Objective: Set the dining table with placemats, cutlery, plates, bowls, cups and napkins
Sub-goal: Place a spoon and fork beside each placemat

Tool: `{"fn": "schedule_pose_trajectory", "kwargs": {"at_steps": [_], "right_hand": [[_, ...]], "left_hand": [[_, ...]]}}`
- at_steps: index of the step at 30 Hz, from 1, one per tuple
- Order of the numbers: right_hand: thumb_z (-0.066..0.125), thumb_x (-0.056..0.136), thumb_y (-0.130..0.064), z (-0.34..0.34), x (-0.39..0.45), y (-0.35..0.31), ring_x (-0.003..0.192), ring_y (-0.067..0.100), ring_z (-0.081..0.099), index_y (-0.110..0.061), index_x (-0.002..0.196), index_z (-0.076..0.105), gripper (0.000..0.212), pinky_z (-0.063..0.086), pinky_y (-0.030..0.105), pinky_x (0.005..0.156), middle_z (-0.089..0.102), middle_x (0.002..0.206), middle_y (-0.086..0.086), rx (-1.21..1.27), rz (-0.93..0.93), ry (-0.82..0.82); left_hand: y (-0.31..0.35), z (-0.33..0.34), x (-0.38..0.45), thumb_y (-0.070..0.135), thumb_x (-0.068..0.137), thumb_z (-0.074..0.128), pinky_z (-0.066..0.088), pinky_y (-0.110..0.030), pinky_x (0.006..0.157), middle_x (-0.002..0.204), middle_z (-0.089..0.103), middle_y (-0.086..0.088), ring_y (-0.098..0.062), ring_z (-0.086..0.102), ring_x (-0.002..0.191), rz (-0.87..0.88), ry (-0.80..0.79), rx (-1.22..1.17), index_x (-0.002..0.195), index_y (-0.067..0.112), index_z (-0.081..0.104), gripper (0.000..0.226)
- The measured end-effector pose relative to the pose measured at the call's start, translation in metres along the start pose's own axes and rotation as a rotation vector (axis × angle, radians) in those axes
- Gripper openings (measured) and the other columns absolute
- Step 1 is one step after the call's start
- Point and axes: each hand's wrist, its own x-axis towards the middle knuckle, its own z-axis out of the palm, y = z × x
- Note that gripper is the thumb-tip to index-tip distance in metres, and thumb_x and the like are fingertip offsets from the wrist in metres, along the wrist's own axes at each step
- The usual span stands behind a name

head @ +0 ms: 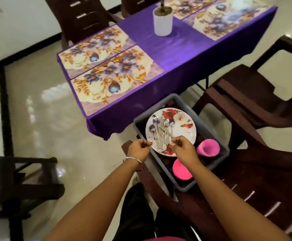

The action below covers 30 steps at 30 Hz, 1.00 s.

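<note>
The cutlery [161,131] lies in a loose pile on the plate [180,129], which sits in the grey bin [209,129] on a brown chair [256,173] beside the table [159,49]. Both hands are at the near rim of the plate. The left hand [139,149] has its fingers curled and seems to pinch the end of a handle; the right hand [183,146] pinches the near end of a slim piece, probably a knife, that slants up across the pile. Blur hides exactly which pieces they hold.

Risks, as I judge them: the pieces overlap, so lifting one could drag others along and send them clattering into the bin or onto the floor. A pull against the tangle could also tip or shift the plate, which appears to rest on other things in the bin, not flat. The bin itself looks close to the front edge of the chair seat, so a hard tug toward the person might slide it off.

Besides the plate and cutlery, the bin holds two pink cups [208,147], one on its side by the plate, the other nearer the person.

Four floral placemats [114,79] are already laid on the purple cloth, with a white pot [162,23] between the pairs. No plates, cups or cutlery are on the table yet.
</note>
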Motion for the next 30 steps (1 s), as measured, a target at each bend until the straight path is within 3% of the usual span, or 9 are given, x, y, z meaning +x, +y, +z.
{"fn": "schedule_pose_trajectory", "kwargs": {"at_steps": [4,7,11,15,18,22,25,27,30], "right_hand": [[0.059,0.084,0.005,-0.004,0.028,0.011,0.087,0.018,0.055,-0.012,0.100,0.056,0.025,0.045,0.025,0.075,0.058,0.095,0.004,-0.043,0.041,0.041],[0.064,0.082,0.000,0.000,0.061,0.022,0.087,0.020,0.052,-0.007,0.115,0.053,0.035,0.040,0.025,0.073,0.056,0.100,0.007,-0.170,0.106,0.036],[0.063,0.080,-0.006,0.012,0.121,0.054,0.102,0.028,0.056,-0.006,0.128,0.047,0.050,0.044,0.029,0.081,0.058,0.117,0.014,-0.413,0.192,0.014],[0.058,0.082,-0.014,0.032,0.176,0.098,0.118,0.034,0.047,-0.012,0.134,0.043,0.054,0.042,0.038,0.094,0.050,0.127,0.013,-0.803,0.213,-0.005],[0.058,0.085,-0.020,0.045,0.211,0.126,0.117,0.033,0.046,-0.012,0.133,0.043,0.051,0.040,0.040,0.095,0.047,0.126,0.013,-0.983,0.189,-0.008],[0.060,0.088,-0.024,0.059,0.237,0.146,0.097,0.041,0.054,-0.002,0.115,0.054,0.035,0.045,0.045,0.079,0.053,0.107,0.021,-0.906,0.133,0.129],[0.046,0.091,-0.032,0.074,0.244,0.143,0.085,0.040,0.056,0.001,0.107,0.054,0.037,0.045,0.043,0.071,0.055,0.098,0.022,-0.802,0.123,0.216],[0.042,0.089,-0.040,0.090,0.244,0.136,0.090,0.039,0.053,0.003,0.110,0.052,0.049,0.043,0.042,0.076,0.053,0.102,0.022,-0.697,0.156,0.183],[0.056,0.084,-0.033,0.116,0.246,0.128,0.103,0.037,0.045,0.005,0.126,0.044,0.057,0.039,0.043,0.090,0.046,0.116,0.021,-0.637,0.248,0.086]], "left_hand": [[-0.002,0.027,0.043,0.004,0.081,0.060,0.055,-0.044,0.088,0.092,0.070,-0.006,-0.026,0.067,0.093,-0.084,-0.084,-0.016,0.080,0.024,0.064,0.020],[-0.011,0.041,0.083,0.005,0.079,0.067,0.054,-0.045,0.089,0.098,0.070,-0.011,-0.028,0.066,0.096,-0.175,-0.132,-0.001,0.086,0.019,0.063,0.016],[-0.023,0.065,0.146,0.003,0.074,0.073,0.052,-0.043,0.091,0.101,0.068,-0.015,-0.030,0.064,0.092,-0.286,-0.135,0.025,0.103,0.004,0.065,0.030],[-0.038,0.085,0.208,0.006,0.077,0.072,0.047,-0.030,0.089,0.108,0.063,-0.014,-0.028,0.061,0.101,-0.381,-0.146,0.097,0.100,0.003,0.063,0.024],[-0.060,0.100,0.246,0.014,0.076,0.071,0.052,-0.037,0.087,0.112,0.065,-0.019,-0.035,0.063,0.102,-0.434,-0.156,0.152,0.111,0.001,0.059,0.039],[-0.072,0.112,0.267,0.002,0.075,0.065,0.051,-0.034,0.090,0.108,0.067,-0.018,-0.035,0.063,0.101,-0.431,-0.123,0.091,0.107,0.004,0.060,0.032],[-0.062,0.115,0.270,-0.007,0.078,0.058,0.047,-0.031,0.086,0.094,0.065,-0.015,-0.033,0.063,0.098,-0.397,-0.113,0.009,0.089,0.008,0.059,0.019],[-0.056,0.119,0.272,-0.010,0.081,0.053,0.046,-0.030,0.087,0.098,0.062,-0.015,-0.033,0.061,0.106,-0.393,-0.141,-0.030,0.084,0.014,0.054,0.024],[-0.046,0.121,0.272,-0.009,0.085,0.049,0.041,-0.020,0.081,0.111,0.065,-0.017,-0.029,0.060,0.110,-0.379,-0.189,-0.021,0.110,0.002,0.060,0.029]]}}
